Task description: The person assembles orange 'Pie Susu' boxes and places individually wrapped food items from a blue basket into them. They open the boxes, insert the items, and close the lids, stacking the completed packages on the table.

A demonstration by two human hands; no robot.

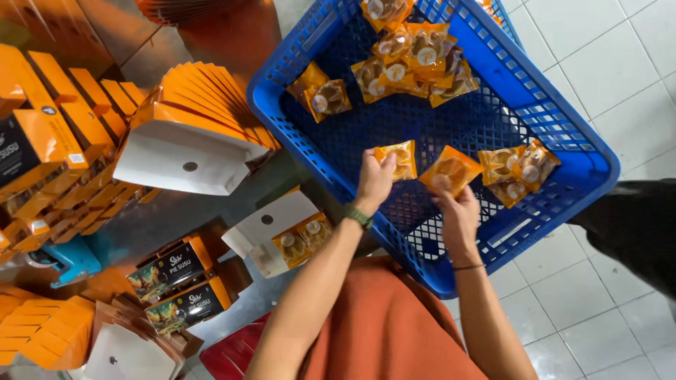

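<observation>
**Packets in both hands over the blue crate**

Packets, one to each hand, and both are held inside the big blue plastic crate (563, 151) that sits on the white tiled floor (620, 63) at the person's knees. Biggest thing in view, that crate, with a lattice bottom and walls. Along its far side lies a loose heap of orange wrapped pastries (415, 60); a smaller cluster (520, 169) sits against the right wall, and a pair (322, 93) near the left wall.

Left of the crate, a fanned stack of flat orange cartons (197, 105) leans on the table, with more orange boxes (49, 134) lined up toward the far left edge. Nearer the person, an open white-lined box (271, 222) holds two packets already, and two printed dark boxes (179, 285) lie just beside it.

Now the hands. The left hand (373, 179), green band at the wrist, is closed around a small orange packet (401, 158) by its edge. The right hand (458, 211) pinches a second orange packet (451, 169), tilted, just beside the first, the two not quite touching.
</observation>
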